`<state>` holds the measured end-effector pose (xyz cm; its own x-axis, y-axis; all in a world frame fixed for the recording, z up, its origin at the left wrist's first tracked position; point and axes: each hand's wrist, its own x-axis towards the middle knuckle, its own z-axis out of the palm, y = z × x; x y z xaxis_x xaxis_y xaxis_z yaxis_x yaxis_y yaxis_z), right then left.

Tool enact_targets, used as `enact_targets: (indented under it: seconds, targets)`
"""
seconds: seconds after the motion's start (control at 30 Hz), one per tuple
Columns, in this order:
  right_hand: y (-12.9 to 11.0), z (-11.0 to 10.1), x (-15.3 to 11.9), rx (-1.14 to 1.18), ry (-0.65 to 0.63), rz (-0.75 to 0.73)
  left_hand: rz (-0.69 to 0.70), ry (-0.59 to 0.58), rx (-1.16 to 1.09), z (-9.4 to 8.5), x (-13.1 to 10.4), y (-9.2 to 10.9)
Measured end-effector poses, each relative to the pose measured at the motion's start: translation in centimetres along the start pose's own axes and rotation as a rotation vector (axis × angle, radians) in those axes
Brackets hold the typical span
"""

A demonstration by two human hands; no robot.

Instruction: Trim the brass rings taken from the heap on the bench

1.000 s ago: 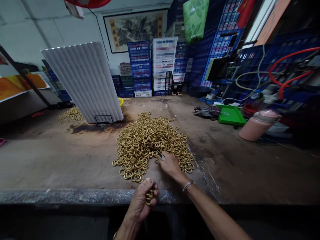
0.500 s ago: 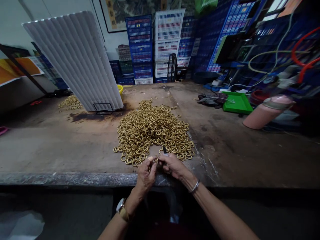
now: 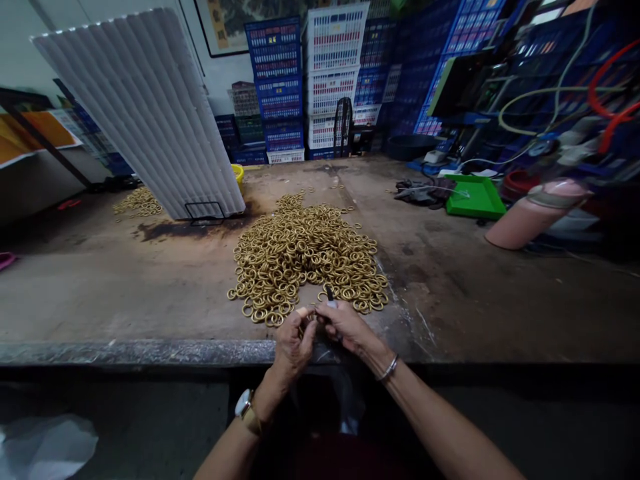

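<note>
Just in front of the table's near edge, my left hand (image 3: 293, 343) is closed, thumb and fingers pinching a brass-coloured ring (image 3: 311, 317) that is mostly covered. Close against it, my right hand (image 3: 350, 328) is wrapped round a slim tool (image 3: 329, 293); its dark end sticks up past the fingers, and its kind cannot be made out. The fingertips of both hands meet at the ring. Beyond them lies a large heap of brass-coloured rings (image 3: 305, 247), with a few loose ones around its border.
On the table (image 3: 175, 287), a white corrugated panel (image 3: 145, 113) leans in a black wire stand at the left, beside a smaller ring pile (image 3: 137, 203). A green tray (image 3: 475, 198) and a pink cylinder (image 3: 535, 213) stand right. Stacked crates (image 3: 333, 73) fill the back.
The whole view has shifted slightly, so the table and crates appear a little higher. My hands stay together at the ring, with only small finger movement.
</note>
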<state>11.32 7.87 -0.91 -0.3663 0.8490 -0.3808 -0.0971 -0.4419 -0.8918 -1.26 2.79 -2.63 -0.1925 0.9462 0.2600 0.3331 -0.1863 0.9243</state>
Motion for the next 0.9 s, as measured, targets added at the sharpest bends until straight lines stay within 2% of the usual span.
enact_targets:
  seconds: [0.2, 0.3, 0.57, 0.63, 0.77, 0.9]
  targets:
    - [0.0, 0.1, -0.2, 0.009, 0.021, 0.078, 0.098, 0.043, 0.117, -0.1, 0.4, -1.1]
    - [0.0, 0.1, -0.2, 0.031, 0.025, 0.098, 0.078, 0.066, 0.117, -0.3, 0.2, -1.3]
    - [-0.1, 0.5, -0.3, 0.120, -0.083, 0.165, 0.022, -0.034, 0.016, -0.1, -0.2, -0.7]
    - [0.1, 0.5, -0.3, 0.017, -0.060, 0.109, 0.001, -0.051, 0.002, -0.1, -0.1, -0.4]
    - [0.4, 0.5, -0.1, -0.266, 0.104, -0.123, -0.067, -0.082, -0.026, -0.2, -0.1, 0.2]
    - [0.6, 0.7, 0.1, -0.402, 0.106, -0.207, -0.143, -0.092, -0.081, -0.5, 0.2, 1.0]
